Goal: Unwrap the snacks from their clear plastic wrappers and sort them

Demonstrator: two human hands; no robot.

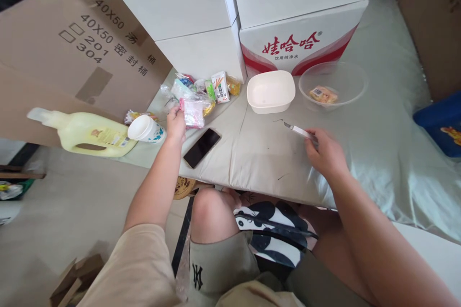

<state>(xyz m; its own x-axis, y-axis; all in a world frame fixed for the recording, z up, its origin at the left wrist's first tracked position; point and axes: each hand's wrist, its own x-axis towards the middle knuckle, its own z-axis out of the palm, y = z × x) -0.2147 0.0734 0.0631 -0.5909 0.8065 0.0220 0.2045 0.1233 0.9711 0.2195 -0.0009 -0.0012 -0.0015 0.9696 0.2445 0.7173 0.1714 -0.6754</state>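
Observation:
My left hand (176, 123) is closed on the edge of a small pink-and-clear plastic packet (193, 113), in front of a heap of wrapped snack packets (196, 87). In my right hand (326, 150) is a white-handled craft knife (299, 130), its blade pointing left and away from me over the covered surface. Beyond the knife stand a cream plastic bowl (271, 92) with nothing visible inside and a clear round bowl (345, 97) that holds an orange packet (324, 95). A black phone (202, 147) lies just right of my left forearm.
White paper cups (141, 128) lie tipped beside a yellow detergent bottle (94, 132) at left. Cardboard boxes (108, 76) and a white-and-red carton (295, 43) wall off the back. A blue container (441, 122) stands at the right edge. My knees are against the near edge.

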